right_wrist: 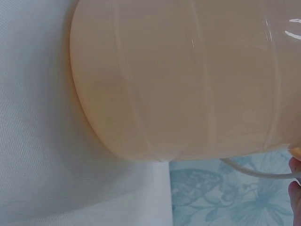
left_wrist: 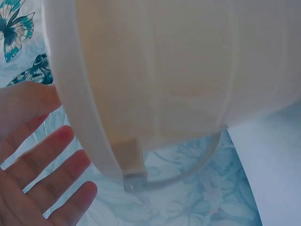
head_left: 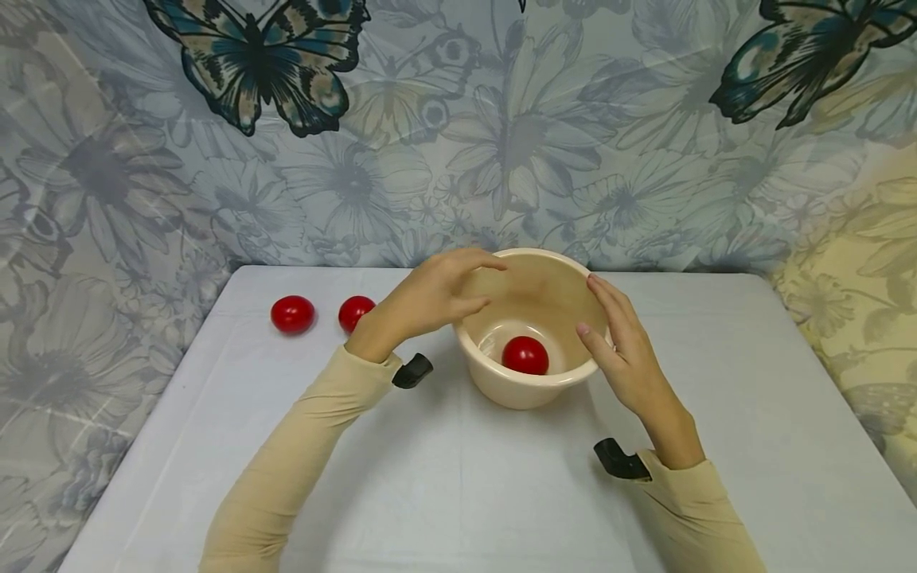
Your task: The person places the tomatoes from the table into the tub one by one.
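Note:
A cream plastic bucket (head_left: 501, 388) stands on the table, a glossy red tomato-like ball (head_left: 525, 355) inside it. My left hand (head_left: 430, 294) is at its left rim, fingers loosely extended. In the left wrist view the left fingers (left_wrist: 59, 181) are spread beside the bucket's rim (left_wrist: 80, 89), the thumb side right at it. My right hand (head_left: 630, 354) is at the right rim with fingers nearly straight, the thumb reaching over the opening. The right wrist view shows the bucket's ribbed wall (right_wrist: 164, 84), with fingertips (right_wrist: 295, 167) at the edge near the thin handle (right_wrist: 256, 174).
Two more red balls lie left of the bucket, one at the far left (head_left: 293, 315) and one (head_left: 354, 312) partly behind my left hand. A white cloth covers the table (head_left: 458, 493). Behind it hangs a floral curtain (head_left: 516, 159) with butterflies.

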